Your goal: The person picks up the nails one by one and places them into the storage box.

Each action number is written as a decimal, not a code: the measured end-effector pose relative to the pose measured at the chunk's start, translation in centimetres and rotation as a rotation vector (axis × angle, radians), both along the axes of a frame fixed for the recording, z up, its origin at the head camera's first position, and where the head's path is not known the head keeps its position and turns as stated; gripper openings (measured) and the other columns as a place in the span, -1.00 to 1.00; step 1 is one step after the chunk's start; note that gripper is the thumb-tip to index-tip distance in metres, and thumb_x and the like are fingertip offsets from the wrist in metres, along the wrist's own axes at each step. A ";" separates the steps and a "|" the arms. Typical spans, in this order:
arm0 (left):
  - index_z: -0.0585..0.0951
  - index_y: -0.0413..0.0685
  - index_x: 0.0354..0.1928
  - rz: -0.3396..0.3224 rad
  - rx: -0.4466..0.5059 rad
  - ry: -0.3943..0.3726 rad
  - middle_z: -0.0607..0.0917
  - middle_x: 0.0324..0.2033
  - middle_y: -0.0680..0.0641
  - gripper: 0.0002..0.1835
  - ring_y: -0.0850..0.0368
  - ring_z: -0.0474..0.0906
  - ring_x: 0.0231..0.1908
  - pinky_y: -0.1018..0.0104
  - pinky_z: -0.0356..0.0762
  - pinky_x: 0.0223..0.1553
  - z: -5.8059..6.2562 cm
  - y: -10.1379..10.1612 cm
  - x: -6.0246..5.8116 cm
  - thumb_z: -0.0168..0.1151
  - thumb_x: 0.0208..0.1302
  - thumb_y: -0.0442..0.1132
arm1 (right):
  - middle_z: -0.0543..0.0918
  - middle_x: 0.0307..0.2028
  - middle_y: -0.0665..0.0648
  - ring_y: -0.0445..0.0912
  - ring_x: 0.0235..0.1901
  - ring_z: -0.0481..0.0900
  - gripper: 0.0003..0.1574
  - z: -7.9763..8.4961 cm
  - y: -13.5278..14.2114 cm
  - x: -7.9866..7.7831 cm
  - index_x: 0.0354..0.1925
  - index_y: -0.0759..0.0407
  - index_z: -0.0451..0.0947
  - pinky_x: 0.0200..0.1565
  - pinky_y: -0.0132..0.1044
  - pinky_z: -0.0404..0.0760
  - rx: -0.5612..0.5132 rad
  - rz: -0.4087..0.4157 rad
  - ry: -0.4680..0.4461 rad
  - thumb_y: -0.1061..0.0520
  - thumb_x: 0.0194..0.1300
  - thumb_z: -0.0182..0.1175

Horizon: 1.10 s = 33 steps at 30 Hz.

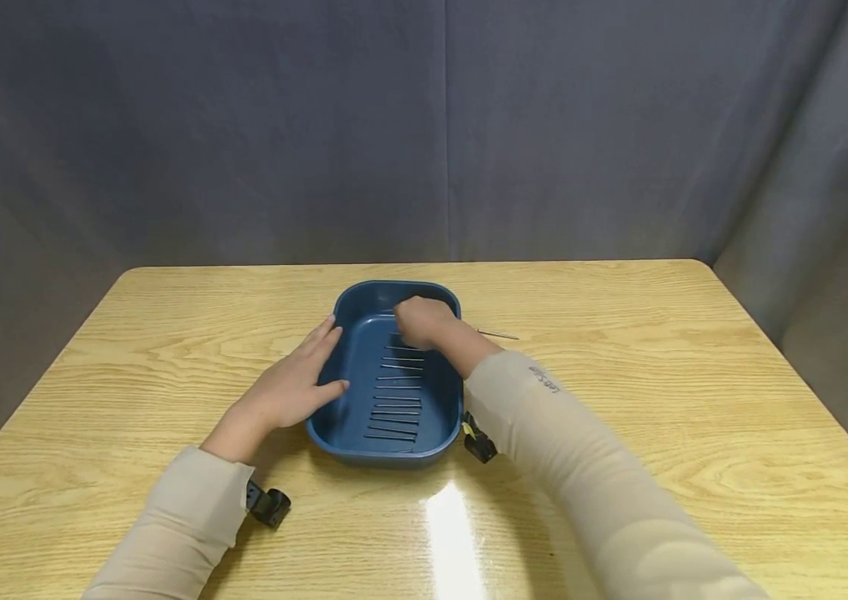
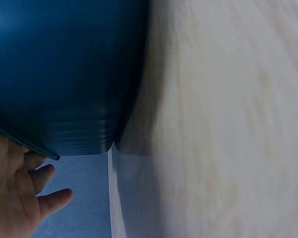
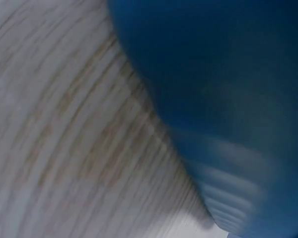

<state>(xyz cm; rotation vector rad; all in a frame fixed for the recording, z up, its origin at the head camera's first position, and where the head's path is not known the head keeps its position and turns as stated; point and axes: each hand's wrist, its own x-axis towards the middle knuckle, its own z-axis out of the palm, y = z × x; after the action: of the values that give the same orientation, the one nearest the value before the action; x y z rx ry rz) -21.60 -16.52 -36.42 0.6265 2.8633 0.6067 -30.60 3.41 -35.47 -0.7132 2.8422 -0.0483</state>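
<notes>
A dark blue rectangular tub (image 1: 348, 375) with rounded corners stands on the table. Several thin metal nails (image 1: 397, 398) lie across its floor in a rough column, roughly parallel. My left hand (image 1: 290, 387) rests at the tub's left rim with its fingers extended; in the left wrist view, that hand (image 2: 15, 183) touches the rim from outside. Over the far right part of the tub, my right hand (image 1: 422, 322) reaches down inside with bent fingers. Its fingertips are hidden, so whether they pinch a nail is unclear. The right wrist view shows only the blurred tub wall (image 3: 228, 99) and tabletop.
One more nail (image 1: 499, 334) lies on the wooden table (image 1: 619, 358) just right of the tub, beside my right wrist. A grey curtain (image 1: 303, 133) hangs behind the table and at both sides. Small black wrist cameras (image 1: 269, 507) hang below the sleeves.
</notes>
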 end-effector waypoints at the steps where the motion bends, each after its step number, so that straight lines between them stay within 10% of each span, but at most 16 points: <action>1: -0.07 -0.19 0.41 0.001 0.000 -0.002 -0.18 0.43 -0.10 -0.21 -0.10 -0.17 0.39 -0.15 0.06 0.25 0.0 0.0 0.0 -0.02 0.28 0.00 | 0.31 -0.62 -0.01 -0.15 -0.54 0.34 -0.77 0.0 -0.1 0.0 -0.54 0.11 0.36 -0.51 -0.37 0.29 0.002 -0.002 -0.008 0.23 0.27 0.01; 21: -0.07 -0.17 0.41 -0.006 0.010 -0.006 -0.18 0.43 -0.08 -0.22 -0.09 -0.17 0.39 -0.15 0.08 0.24 -0.1 0.1 0.0 -0.03 0.29 0.00 | 0.62 -0.28 0.09 -0.11 -0.40 0.45 -0.78 -1.2 0.2 -0.1 -0.19 0.19 0.57 -0.28 -0.27 0.54 0.087 -0.008 0.010 0.22 0.30 -0.01; 33: -0.08 -0.17 0.41 -0.012 0.014 -0.008 -0.19 0.43 -0.08 -0.22 -0.09 -0.17 0.39 -0.16 0.09 0.23 -0.3 0.2 0.0 -0.03 0.29 0.01 | 0.61 -0.21 0.12 -0.12 -0.35 0.46 -0.76 0.7 0.7 1.3 -0.14 0.23 0.53 -0.22 -0.27 0.52 -0.141 0.083 0.019 0.29 0.21 0.05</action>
<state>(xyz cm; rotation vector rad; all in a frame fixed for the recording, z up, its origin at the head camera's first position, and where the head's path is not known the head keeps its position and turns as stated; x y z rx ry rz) -21.59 -16.33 -36.70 0.6416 2.8483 0.6259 -29.34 4.12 -34.77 -0.8642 2.8456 -0.2324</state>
